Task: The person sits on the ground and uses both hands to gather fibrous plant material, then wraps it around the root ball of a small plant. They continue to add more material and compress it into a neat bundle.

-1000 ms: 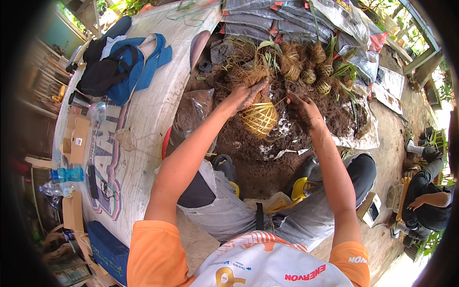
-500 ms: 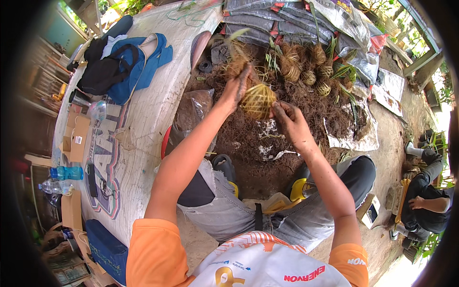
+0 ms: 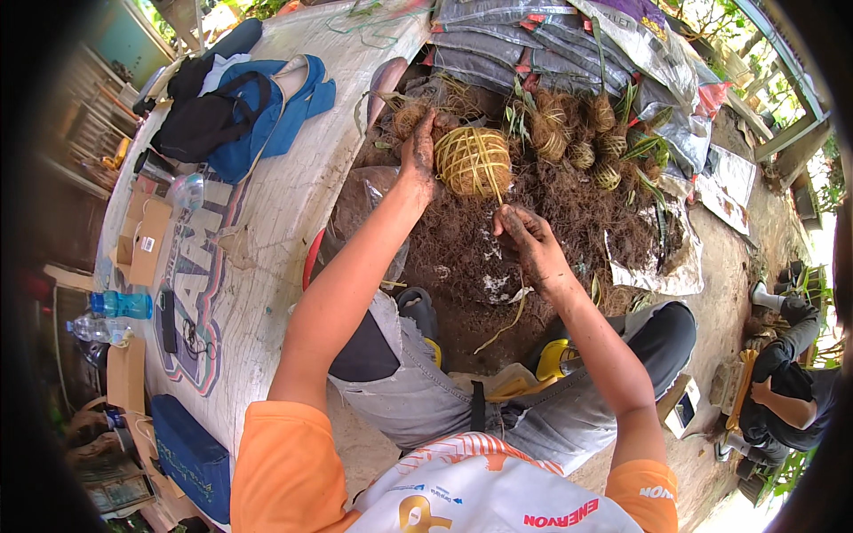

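A round fibrous root ball (image 3: 474, 163), wrapped in a lattice of yellow-green strips, is held up over the dark soil. My left hand (image 3: 420, 158) is closed against its left side; soil darkens the fingers. Some brown root matter (image 3: 407, 120) shows just beyond that hand. Below the ball, my right hand (image 3: 533, 242) pinches a yellow strip (image 3: 498, 194) drawn down from it. The strip's loose tail (image 3: 505, 329) dangles under this hand.
Several wrapped root balls with leaves (image 3: 582, 133) stand beyond the soil heap (image 3: 560, 204). Stacked grey sacks (image 3: 498, 40) lie behind. On the left, a white tabletop (image 3: 275, 222) carries a blue bag (image 3: 275, 124) and bottles (image 3: 123, 305). Another person (image 3: 786, 391) sits far right.
The root ball has turned and risen slightly, showing its wrapped side more fully. My right hand has moved down and away from it, drawing the strip taut.
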`<state>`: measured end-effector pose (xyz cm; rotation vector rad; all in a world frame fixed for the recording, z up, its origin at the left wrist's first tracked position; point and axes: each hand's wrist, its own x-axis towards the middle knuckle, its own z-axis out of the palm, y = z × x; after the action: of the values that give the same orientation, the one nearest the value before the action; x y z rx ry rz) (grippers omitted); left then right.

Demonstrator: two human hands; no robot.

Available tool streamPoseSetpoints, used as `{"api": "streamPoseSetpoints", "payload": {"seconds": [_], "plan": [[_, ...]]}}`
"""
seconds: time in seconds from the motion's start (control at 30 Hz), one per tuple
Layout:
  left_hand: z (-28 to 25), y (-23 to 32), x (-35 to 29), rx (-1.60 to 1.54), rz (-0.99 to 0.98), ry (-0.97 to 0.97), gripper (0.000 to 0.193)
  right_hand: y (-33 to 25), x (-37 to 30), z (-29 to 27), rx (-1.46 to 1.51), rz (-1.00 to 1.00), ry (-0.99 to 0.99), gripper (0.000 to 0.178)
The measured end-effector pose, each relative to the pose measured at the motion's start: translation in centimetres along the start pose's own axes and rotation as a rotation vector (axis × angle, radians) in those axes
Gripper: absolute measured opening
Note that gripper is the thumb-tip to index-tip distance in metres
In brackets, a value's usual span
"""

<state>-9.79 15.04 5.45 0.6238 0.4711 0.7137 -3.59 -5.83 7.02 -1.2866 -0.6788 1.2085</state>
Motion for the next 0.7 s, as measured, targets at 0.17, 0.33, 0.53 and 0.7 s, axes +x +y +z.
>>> {"api": "streamPoseSetpoints", "payload": {"seconds": [0.17, 0.33, 0.53, 0.7], "plan": [[1.3, 0.7, -1.3, 0.051, -0.101, -0.021, 0.026, 1.7, 1.4, -2.0, 0.178, 0.017, -0.087, 0.031], [2.6, 0.5, -2.4, 0.13, -0.226, -0.022, 0.037, 3.4, 2.4, -2.9, 0.285, 0.087, 0.12, 0.024], [2.1, -1.3, -3.0, 0.549, -0.117, -0.243, 0.067, 1.7, 2.8, -4.4, 0.104, 0.221, 0.265, 0.029], [1.3, -3.3, -2.9, 0.859, -0.251, -0.413, 0.064, 0.3, 3.1, -5.8, -0.116, 0.209, 0.366, 0.034]]}}
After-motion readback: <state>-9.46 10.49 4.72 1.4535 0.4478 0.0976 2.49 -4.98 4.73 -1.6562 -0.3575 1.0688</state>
